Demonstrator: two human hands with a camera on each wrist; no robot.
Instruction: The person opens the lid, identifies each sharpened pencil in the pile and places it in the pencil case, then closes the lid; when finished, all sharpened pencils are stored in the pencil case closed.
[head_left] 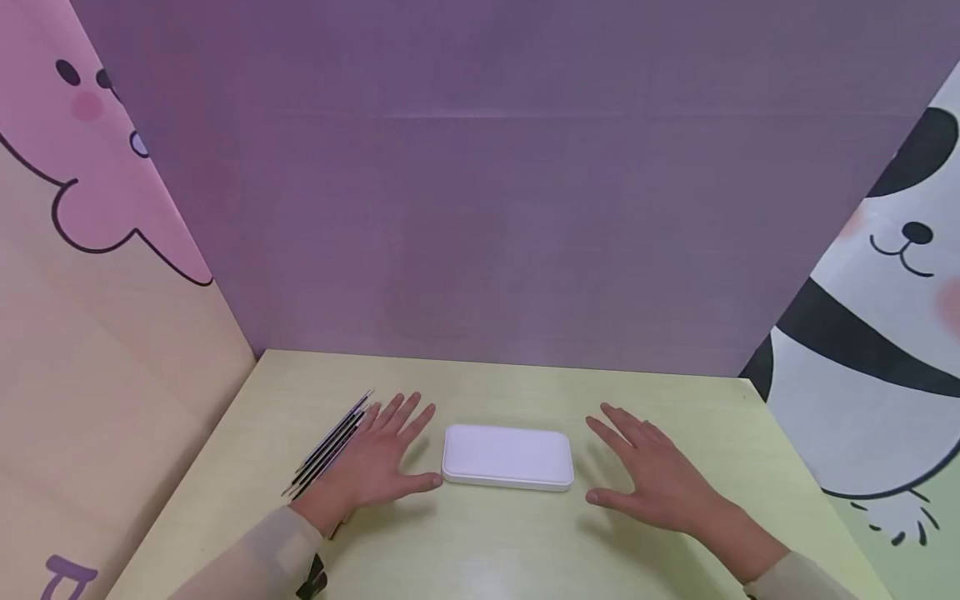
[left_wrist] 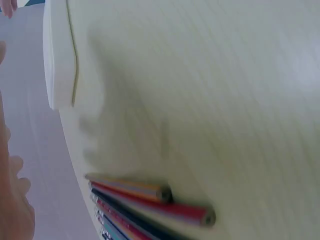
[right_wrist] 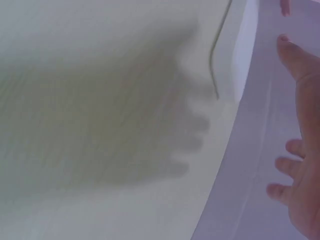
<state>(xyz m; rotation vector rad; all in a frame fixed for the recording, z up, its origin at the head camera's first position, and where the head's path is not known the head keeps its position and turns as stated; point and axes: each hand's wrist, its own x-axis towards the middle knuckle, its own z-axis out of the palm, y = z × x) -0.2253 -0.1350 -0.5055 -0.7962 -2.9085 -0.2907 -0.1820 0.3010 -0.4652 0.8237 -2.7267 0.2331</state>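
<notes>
A flat white box point(head_left: 507, 456) with rounded corners and a seam around its side lies on the table between the two hands. My left hand point(head_left: 378, 462) hovers at its left with fingers spread, the thumb tip close to the box's left edge in the head view. To the right, my right hand point(head_left: 656, 479) is held over the table, fingers extended and apart from the box. Neither hand holds anything. Several pencils point(head_left: 330, 450) lie side by side left of the left hand, partly hidden by it. The left wrist view shows orange, red and dark pencils point(left_wrist: 150, 206) among them.
The pale wooden table point(head_left: 495, 550) ends at a purple back panel point(head_left: 495, 208). Side walls carry a pink cartoon figure point(head_left: 45, 92) on the left and a panda point(head_left: 885, 350) on the right. A small black object point(head_left: 313, 577) shows beside the left sleeve.
</notes>
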